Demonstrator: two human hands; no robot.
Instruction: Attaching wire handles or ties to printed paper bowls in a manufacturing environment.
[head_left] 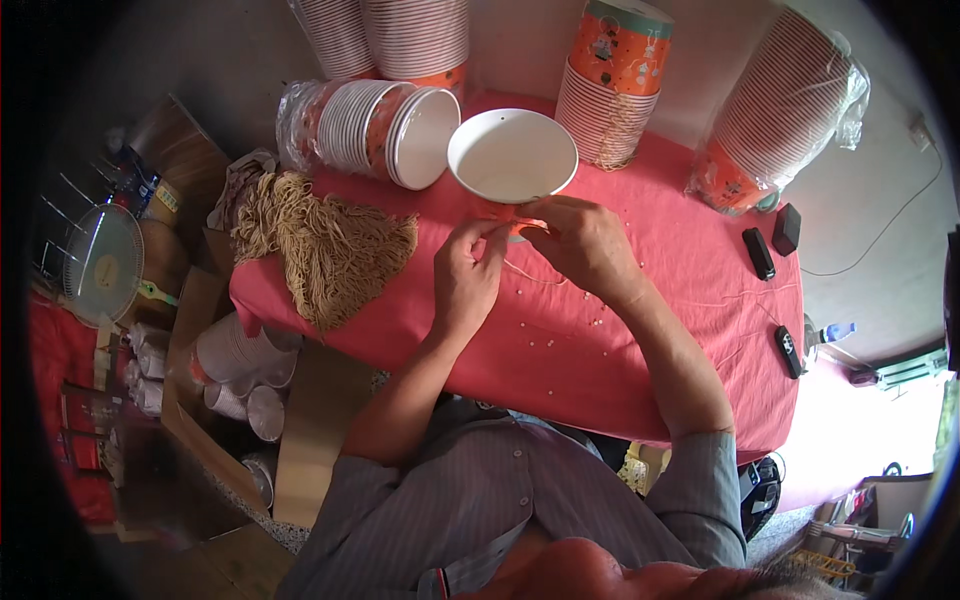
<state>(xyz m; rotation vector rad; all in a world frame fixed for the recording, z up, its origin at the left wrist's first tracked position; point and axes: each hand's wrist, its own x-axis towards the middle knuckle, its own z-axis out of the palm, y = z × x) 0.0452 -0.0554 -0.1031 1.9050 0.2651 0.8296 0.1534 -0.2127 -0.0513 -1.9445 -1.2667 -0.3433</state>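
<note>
A white-lined paper bucket (512,155) with an orange outside stands on the red cloth, its open mouth facing up. At its near side my left hand (468,275) and my right hand (592,250) meet, fingertips pinched close together. My right fingers press on the bucket's near wall just under the rim. The left thumb and forefinger are closed, but what they pinch is hidden. A thin tan cord (535,276) trails on the cloth just below the hands. To the left, a thick bundle of tan cords (335,250) hangs over the table's edge.
Nested paper buckets (375,125) lie behind the cords. Upright stacks (608,100) stand at the back, a bagged stack (775,110) at the right. Small black devices (758,253) and white bits (550,343) lie on the red tablecloth (690,300). An open carton (190,400) stands lower left.
</note>
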